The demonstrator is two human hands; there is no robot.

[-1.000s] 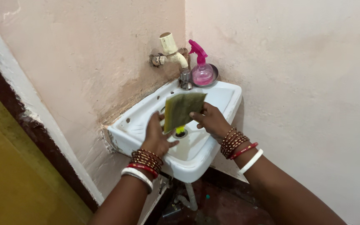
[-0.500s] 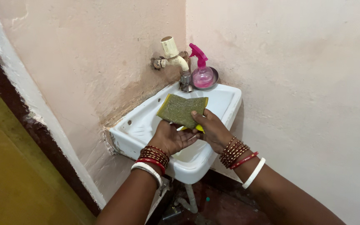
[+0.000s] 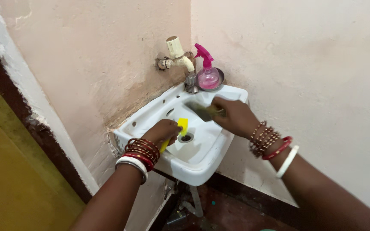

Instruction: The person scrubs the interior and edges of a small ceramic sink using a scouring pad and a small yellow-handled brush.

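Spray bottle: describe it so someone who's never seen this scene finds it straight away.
Find the white wall-hung sink in the corner where the two pinkish walls meet. On its back right corner, just right of the cream tap, the spray bottle stands in a small metal dish. It is the only bright pink thing here: round clear body with pink liquid, magenta trigger head.

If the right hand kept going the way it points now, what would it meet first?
The right hand, holding the green scrub pad, points left across the basin. Its first contact would likely be the sink's back wall below the tap, though motion blur leaves depth uncertain.
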